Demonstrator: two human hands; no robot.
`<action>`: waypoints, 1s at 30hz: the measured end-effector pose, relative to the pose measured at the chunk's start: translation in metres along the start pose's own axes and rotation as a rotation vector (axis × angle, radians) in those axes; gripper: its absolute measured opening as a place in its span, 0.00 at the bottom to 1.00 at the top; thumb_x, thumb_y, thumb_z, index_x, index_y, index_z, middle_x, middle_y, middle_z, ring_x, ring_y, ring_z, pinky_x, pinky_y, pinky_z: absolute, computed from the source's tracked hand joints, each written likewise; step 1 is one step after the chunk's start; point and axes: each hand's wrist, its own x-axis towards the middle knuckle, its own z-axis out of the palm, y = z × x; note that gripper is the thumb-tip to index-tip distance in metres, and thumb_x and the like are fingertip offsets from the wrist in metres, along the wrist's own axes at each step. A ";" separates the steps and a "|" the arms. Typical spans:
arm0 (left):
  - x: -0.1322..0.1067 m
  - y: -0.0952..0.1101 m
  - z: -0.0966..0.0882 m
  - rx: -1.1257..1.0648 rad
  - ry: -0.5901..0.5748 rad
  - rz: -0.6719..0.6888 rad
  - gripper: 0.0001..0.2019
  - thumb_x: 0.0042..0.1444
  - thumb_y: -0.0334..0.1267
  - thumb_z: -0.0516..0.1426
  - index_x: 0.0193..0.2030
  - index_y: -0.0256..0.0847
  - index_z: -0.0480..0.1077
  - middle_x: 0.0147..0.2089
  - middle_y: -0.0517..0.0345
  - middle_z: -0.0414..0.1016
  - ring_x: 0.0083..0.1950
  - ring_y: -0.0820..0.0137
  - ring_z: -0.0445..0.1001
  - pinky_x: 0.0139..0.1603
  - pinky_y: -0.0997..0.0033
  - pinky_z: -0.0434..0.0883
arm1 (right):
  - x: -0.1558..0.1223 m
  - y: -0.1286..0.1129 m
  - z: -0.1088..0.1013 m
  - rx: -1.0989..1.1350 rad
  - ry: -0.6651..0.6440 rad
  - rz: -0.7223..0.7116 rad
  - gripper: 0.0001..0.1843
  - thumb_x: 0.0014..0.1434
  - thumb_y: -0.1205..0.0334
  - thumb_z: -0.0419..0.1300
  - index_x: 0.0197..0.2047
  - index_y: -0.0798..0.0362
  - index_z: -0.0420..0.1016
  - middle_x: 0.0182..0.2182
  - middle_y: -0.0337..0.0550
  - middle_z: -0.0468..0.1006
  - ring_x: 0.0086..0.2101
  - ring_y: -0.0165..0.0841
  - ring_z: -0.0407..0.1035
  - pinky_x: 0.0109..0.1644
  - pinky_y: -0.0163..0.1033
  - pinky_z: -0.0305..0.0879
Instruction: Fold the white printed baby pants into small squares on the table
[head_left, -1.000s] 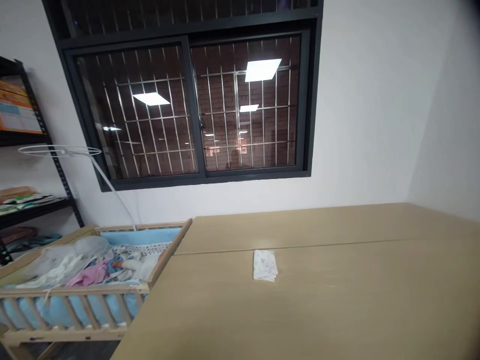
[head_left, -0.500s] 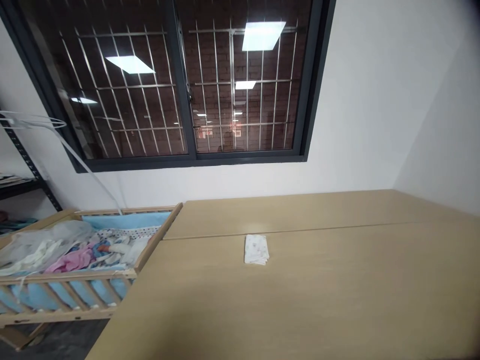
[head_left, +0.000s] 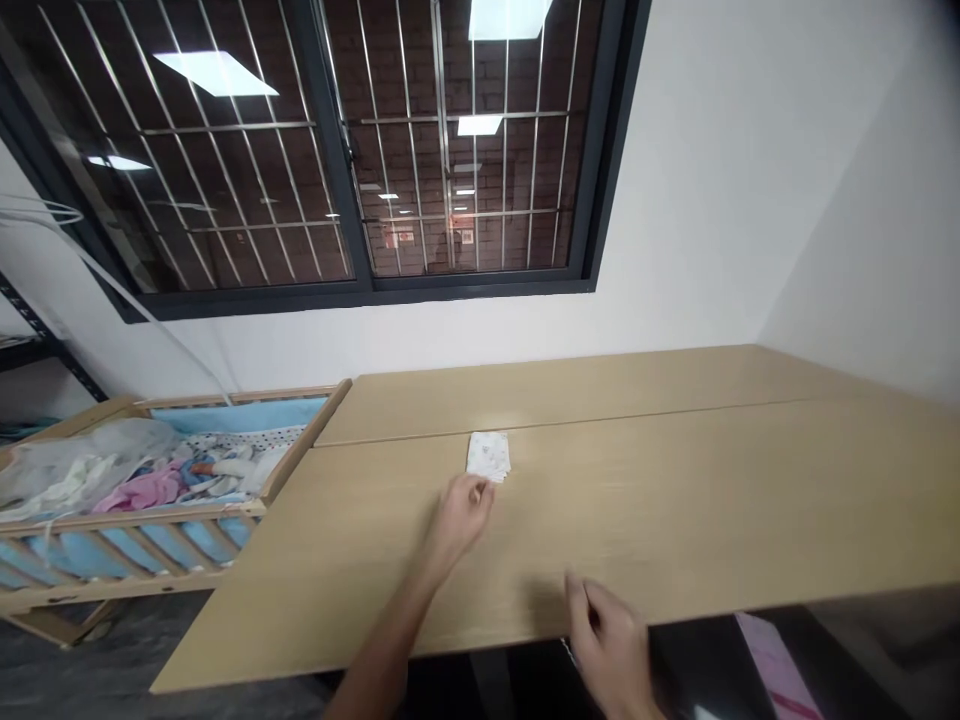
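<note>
Folded white cloth [head_left: 488, 456] on wooden table [head_left: 675, 480], left hand [head_left: 457, 517] just beside.

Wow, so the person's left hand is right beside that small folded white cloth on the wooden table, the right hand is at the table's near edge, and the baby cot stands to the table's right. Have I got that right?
Not quite: the baby cot stands to the left of the wooden table, not its right, as the head view shows. The left hand is beside the folded white cloth, and the right hand is at the near edge.
</note>
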 end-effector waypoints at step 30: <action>-0.194 0.048 0.012 -0.709 0.264 0.034 0.14 0.59 0.50 0.62 0.36 0.40 0.79 0.39 0.49 0.79 0.42 0.63 0.79 0.47 0.70 0.77 | -0.082 -0.060 0.028 0.895 -0.183 -0.151 0.29 0.65 0.44 0.60 0.64 0.47 0.69 0.61 0.51 0.69 0.62 0.44 0.64 0.67 0.45 0.62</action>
